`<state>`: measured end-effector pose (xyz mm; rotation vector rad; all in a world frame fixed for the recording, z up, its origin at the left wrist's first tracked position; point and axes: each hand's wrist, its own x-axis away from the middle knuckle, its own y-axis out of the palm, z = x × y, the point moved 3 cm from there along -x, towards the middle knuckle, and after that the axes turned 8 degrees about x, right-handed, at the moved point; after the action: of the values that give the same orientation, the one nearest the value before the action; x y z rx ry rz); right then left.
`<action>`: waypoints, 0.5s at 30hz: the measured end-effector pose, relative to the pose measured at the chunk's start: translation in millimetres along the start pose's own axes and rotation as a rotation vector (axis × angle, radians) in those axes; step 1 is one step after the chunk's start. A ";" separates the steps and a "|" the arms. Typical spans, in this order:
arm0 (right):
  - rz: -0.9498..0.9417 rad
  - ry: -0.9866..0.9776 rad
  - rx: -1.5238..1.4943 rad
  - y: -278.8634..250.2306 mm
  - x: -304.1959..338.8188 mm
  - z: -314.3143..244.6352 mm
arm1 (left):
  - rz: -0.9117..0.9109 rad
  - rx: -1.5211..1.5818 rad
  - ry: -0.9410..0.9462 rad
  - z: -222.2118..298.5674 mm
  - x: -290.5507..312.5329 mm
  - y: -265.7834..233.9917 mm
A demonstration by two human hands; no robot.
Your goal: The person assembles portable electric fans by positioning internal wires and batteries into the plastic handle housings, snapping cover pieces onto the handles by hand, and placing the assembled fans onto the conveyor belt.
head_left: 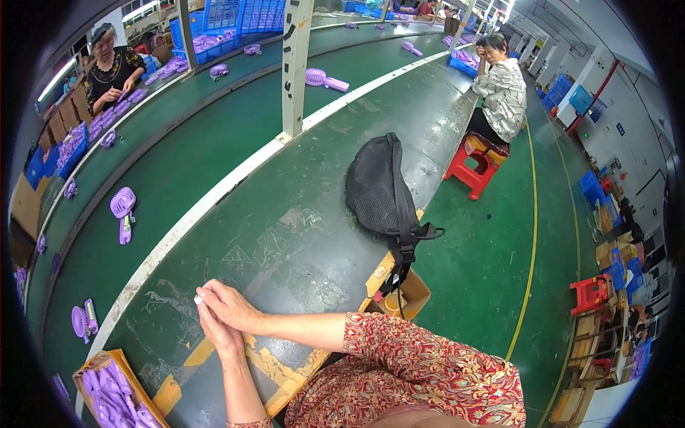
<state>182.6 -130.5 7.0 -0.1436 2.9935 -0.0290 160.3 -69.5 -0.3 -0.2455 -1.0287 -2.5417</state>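
Both my hands rest together over the dark green worktop (pixel 300 260), near the conveyor's edge. My right hand (pixel 230 307) lies against my left hand (pixel 220 332), and the fingers of both are closed and pressed together. A tiny white thing (pixel 198 299) shows at the fingertips; it is too small to name. Nearest to my hands, at the lower left, an open carton (pixel 153 403) holds several purple plastic pieces (pixel 114 392). On the green belt (pixel 171 182) beyond lie purple handheld fans, one (pixel 123 203) ahead and another (pixel 83 321) to the left.
A black mesh bag (pixel 378 185) with hanging straps sits on the worktop, right of a white post (pixel 295 71). Below the edge stands an open box (pixel 410 296). One person (pixel 499 100) sits on a red stool (pixel 471 171); another (pixel 110 71) handles purple pieces across the belt.
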 end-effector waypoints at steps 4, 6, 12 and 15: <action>-0.120 0.087 0.016 -0.2 0.8 -1.2 | -0.089 0.060 0.016 -3.3 -8.2 -9.9; -0.113 0.070 0.037 -0.7 -0.8 -0.7 | -0.129 0.083 0.017 -6.9 -13.5 -20.4; -0.093 0.011 0.073 -0.3 -2.3 2.2 | -0.210 0.091 0.017 -15.2 -24.7 -46.0; -0.105 0.019 0.078 -1.2 -2.1 1.9 | -0.258 0.059 0.019 -14.4 -23.1 -43.6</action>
<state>185.0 -131.6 5.5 -0.2932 2.9950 -0.1596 163.1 -44.3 -45.1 -0.0751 -1.1940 -2.7287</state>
